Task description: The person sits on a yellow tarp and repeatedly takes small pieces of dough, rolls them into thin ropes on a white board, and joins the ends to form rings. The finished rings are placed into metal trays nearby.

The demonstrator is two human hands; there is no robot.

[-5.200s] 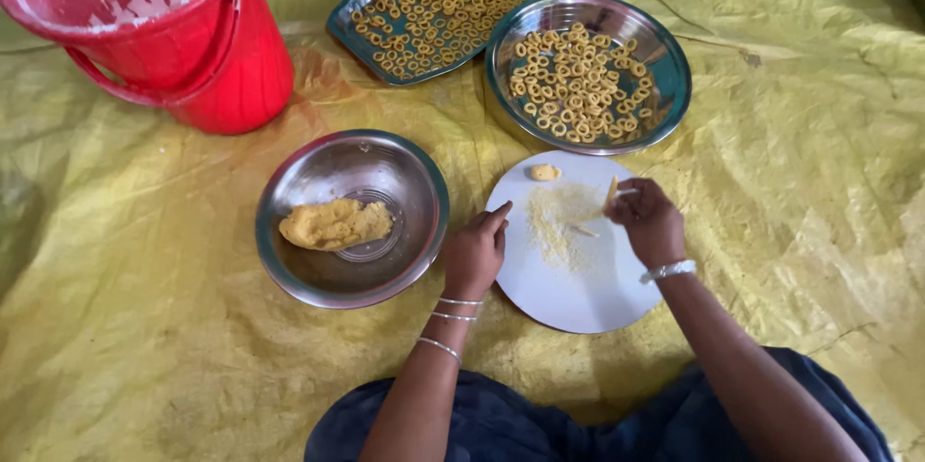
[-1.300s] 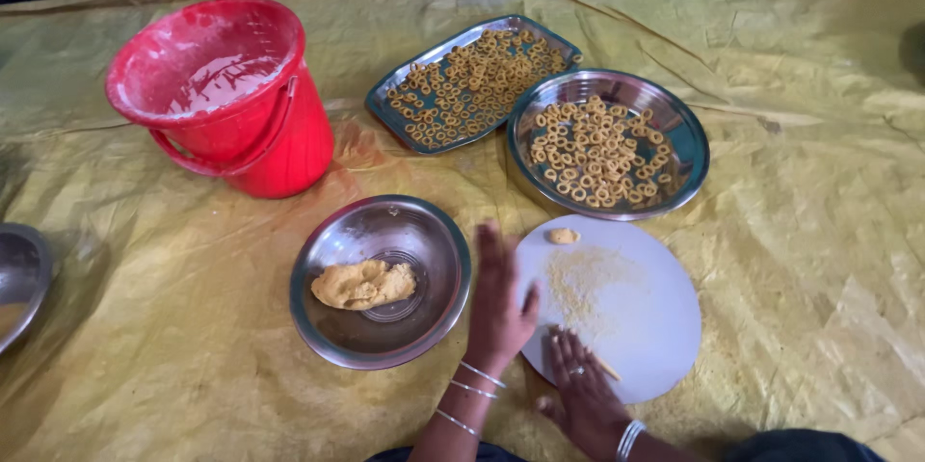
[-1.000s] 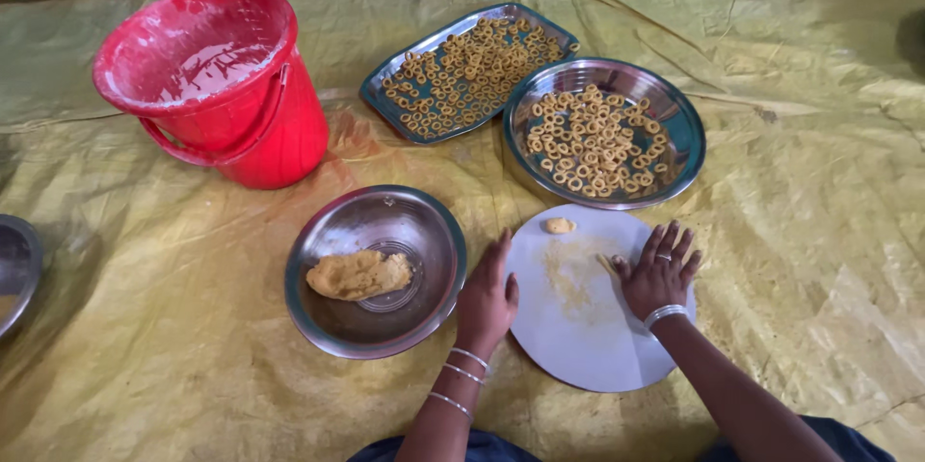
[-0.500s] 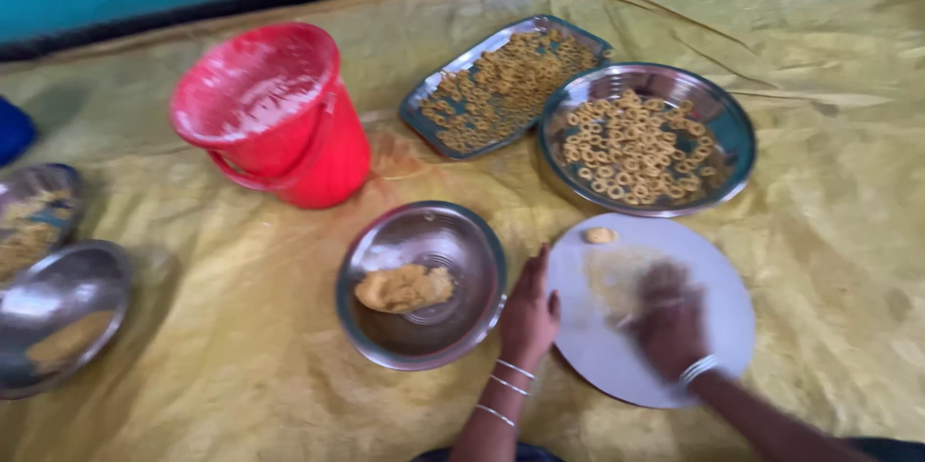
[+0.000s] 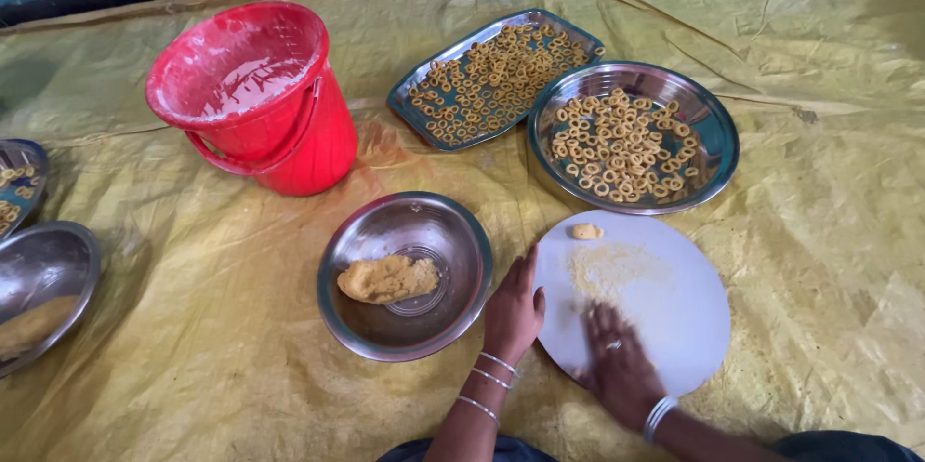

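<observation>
The white plate (image 5: pixel 665 313) is steadied at its nine o'clock edge by the left hand (image 5: pixel 513 313), fingers spread flat, gripping nothing. The right hand (image 5: pixel 617 366), blurred, is pressed palm-down at six o'clock, fingers extended. A dough lump (image 5: pixel 585 231) sits at twelve, kept within reach.

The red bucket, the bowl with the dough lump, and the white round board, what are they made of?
Red bucket: likely plastic, smooth with a dusty film inside. Bowl: polished metal, probably steel, mirror-like reflections. White round board: matte, probably plastic; hard to tell.
</observation>
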